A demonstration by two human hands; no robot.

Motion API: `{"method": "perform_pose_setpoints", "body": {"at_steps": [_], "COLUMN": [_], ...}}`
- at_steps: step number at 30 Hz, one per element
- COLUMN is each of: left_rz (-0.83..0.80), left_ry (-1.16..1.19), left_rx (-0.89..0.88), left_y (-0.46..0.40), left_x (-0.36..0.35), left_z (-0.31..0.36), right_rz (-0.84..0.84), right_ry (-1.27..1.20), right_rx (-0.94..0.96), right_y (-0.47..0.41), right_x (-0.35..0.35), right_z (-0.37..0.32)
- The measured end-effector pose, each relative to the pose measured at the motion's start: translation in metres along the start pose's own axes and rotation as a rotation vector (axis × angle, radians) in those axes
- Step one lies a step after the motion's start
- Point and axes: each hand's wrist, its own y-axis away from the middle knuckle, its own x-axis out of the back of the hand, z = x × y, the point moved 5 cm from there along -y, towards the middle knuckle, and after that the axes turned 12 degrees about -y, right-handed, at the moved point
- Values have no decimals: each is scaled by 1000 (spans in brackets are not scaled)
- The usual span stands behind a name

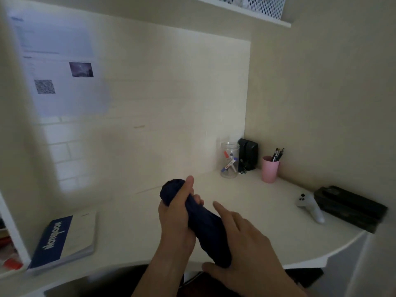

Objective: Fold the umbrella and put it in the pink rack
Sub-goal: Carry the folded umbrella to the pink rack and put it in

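Note:
A dark navy folded umbrella (205, 224) is held above the front of the white desk (257, 202), tilted with one end up and to the left. My left hand (177, 213) wraps around its upper part, thumb pointing up. My right hand (242, 243) holds the lower end, thumb under it and fingers spread over its side. No pink rack is in view; the only pink thing is a cup (270, 169) with pens at the back right of the desk.
A clear jar (229, 160) with markers and a black device (248, 154) stand in the back corner. A white controller (310, 207) and a black case (351, 207) lie at the right. A blue-and-white notebook (64, 239) lies at the left. A shelf with a white basket (263, 5) hangs above.

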Motion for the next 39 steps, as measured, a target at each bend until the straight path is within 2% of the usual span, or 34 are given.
{"method": "perform_pose_setpoints", "body": {"at_steps": [4, 9, 12, 13, 15, 17, 18, 20, 23, 25, 28, 31, 34, 37, 39], "left_rz": [-10, -58, -215, -279, -369, -372, -333, -279, -262, -291, -403, -544, -703, -791, -858], "left_ry": [44, 54, -35, -128, -330, -390, -391, -352, -252, -246, -307, -404, -551, -694, -809], "left_rx": [50, 124, 107, 90, 70, 29, -16, 17, 226, 339, 422, 519, 690, 847, 801], "left_y": [8, 18, 30, 32, 37, 51, 52, 59, 73, 88, 122, 165, 212, 244, 250], "left_x": [-9, -10, -18, -19, -21, -36, -39, -49, -75, -100, -147, -191, -225, -249, -266], "left_z": [-10, -27, -24, -23, -24, -33, -33, -50, -100, -138, -198, -278, -369, -457, -511], "right_rz": [-58, -171, -153, -158, -161, -114, -66, 110, 551, 738, 939, 1236, 1480, 1612, 1629], "right_ry": [7, 82, -51, -85, -52, 20, 61, 25, -212, -445, -722, -846, -956, -963, -946], "right_rx": [-200, -185, -158, -152, -132, -128, -121, -195, -337, -437, -522, -663, -856, -1005, -1086], "right_y": [-12, -10, 5, 12, 22, 40, 44, 79, 166, 217, 274, 342, 408, 449, 464], "right_x": [-13, -14, 16, 31, 59, 80, 89, 109, 144, 149, 140, 126, 107, 98, 95], "right_z": [13, 36, 53, 59, 66, 81, 83, 102, 150, 183, 227, 284, 352, 414, 459]}}
